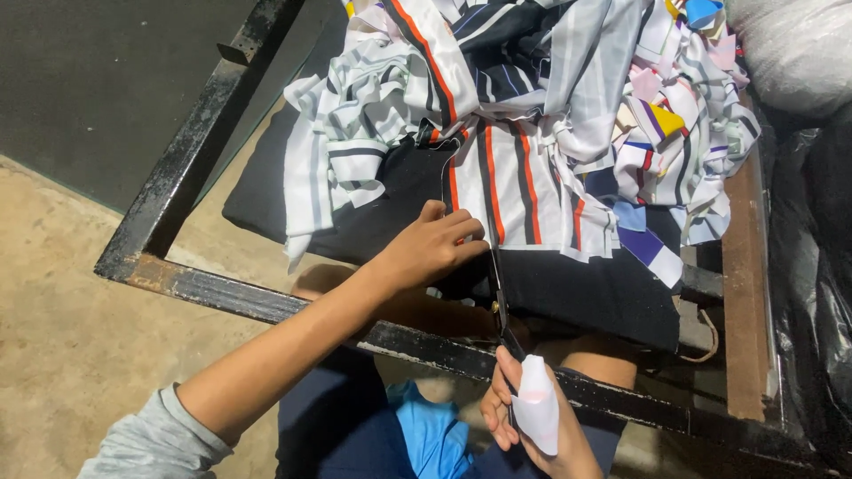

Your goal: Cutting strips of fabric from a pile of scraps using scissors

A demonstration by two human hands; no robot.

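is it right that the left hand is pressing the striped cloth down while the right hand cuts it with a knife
Not quite: the head view shows the right hand working scissors, not a knife. The rest holds: the left hand presses down the striped cloth.

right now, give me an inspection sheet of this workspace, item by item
surface: black padded board set in a rusty dark metal frame.
job's things: striped white fabric with orange and black bands lying on the board; scissors with blades running along its lower left edge.
clutter: heap of striped fabric offcuts at the back, coloured scraps to the right.
grippers: left hand pressing down on the striped fabric; right hand gripping the scissors' handle, one finger wrapped in white.
cables: nothing seen.
surroundings: bare concrete floor, black plastic bags on the right, pale sack at top right.
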